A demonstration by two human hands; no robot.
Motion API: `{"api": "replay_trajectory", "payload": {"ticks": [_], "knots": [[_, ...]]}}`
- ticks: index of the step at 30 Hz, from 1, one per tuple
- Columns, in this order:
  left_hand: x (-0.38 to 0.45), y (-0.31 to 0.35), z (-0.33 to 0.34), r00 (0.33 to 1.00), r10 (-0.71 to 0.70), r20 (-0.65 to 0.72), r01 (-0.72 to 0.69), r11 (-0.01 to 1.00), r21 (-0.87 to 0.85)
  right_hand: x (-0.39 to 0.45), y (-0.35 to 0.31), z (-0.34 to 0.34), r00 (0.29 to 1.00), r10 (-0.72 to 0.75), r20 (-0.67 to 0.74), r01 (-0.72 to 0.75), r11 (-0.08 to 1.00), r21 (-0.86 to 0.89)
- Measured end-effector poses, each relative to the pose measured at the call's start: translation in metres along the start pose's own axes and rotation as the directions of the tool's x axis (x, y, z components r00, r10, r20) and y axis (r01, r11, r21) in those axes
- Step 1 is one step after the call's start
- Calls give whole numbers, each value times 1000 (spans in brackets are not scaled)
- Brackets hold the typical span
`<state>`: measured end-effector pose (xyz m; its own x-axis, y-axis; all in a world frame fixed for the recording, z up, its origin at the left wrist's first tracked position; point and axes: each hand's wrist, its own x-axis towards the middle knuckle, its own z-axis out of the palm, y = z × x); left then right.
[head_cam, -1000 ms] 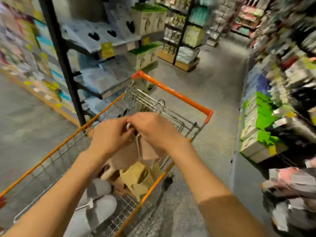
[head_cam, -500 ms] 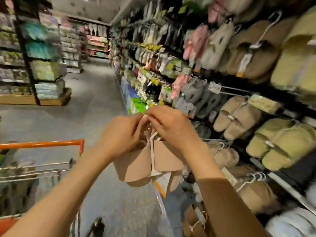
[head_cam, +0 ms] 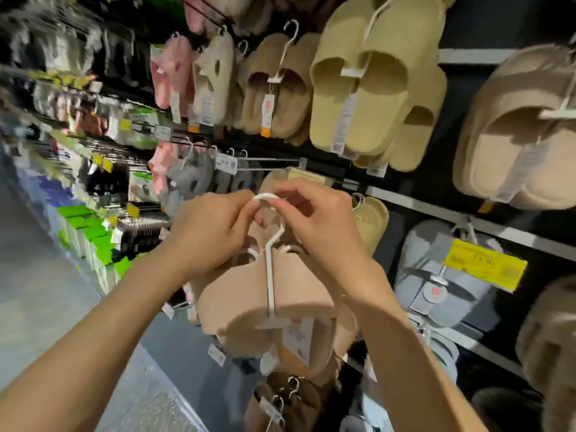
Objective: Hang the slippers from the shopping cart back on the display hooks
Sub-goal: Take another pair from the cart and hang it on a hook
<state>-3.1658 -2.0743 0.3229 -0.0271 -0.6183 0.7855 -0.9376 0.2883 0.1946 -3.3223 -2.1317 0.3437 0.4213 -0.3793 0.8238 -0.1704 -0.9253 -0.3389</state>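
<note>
1. Slippers, a pair in plain tan foam clipped to a white plastic hanger, hang soles toward the camera in front of the dark slipper display wall, not touching it.
2. Left hand pinches the left end of the hanger's curved hook between thumb and fingertips.
3. Right hand pinches the right end of the same hook, fingers curled round it.
4. A bare metal display hook juts from the wall just above both hands; the hanger is not on it.
5. On the wall above that hook hang pale yellow open-toe slippers and brown fuzzy slippers.
6. Grey fabric slippers hang to the right of the held pair, beside a yellow price label.
7. More brown slippers hang below the held pair.
</note>
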Motion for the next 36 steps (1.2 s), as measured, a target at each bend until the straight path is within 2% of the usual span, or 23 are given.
{"api": "replay_trajectory", "payload": {"ticks": [3,6,9,13,17,21,26,30,32,36], "knots": [[17,-14,18,998,41,47,-36,995,-90,2,12,-6,983,177,48,-180,982,61],[35,-32,32,990,92,106,-74,984,-164,4,25,0,939,331,96,-333,943,12],[52,-52,41,973,121,195,-73,969,-238,13,33,13,901,421,103,-422,907,-19],[76,-86,41,915,202,348,-74,934,-349,30,39,33,845,525,100,-528,849,-5],[99,-104,41,841,268,470,-61,910,-410,38,39,52,803,596,-16,-596,803,10],[103,-106,59,814,306,494,-7,855,-518,37,37,57,749,655,-101,-659,752,-7],[87,-107,102,759,271,593,125,832,-540,12,64,73,592,781,-199,-798,602,-16],[79,-127,124,708,247,662,203,827,-524,3,89,89,590,776,-223,-806,583,-102],[77,-145,125,693,228,683,246,816,-523,5,100,100,582,775,-245,-809,583,-79],[83,-199,130,709,107,697,401,751,-524,20,127,127,562,782,-269,-811,585,6]]}}
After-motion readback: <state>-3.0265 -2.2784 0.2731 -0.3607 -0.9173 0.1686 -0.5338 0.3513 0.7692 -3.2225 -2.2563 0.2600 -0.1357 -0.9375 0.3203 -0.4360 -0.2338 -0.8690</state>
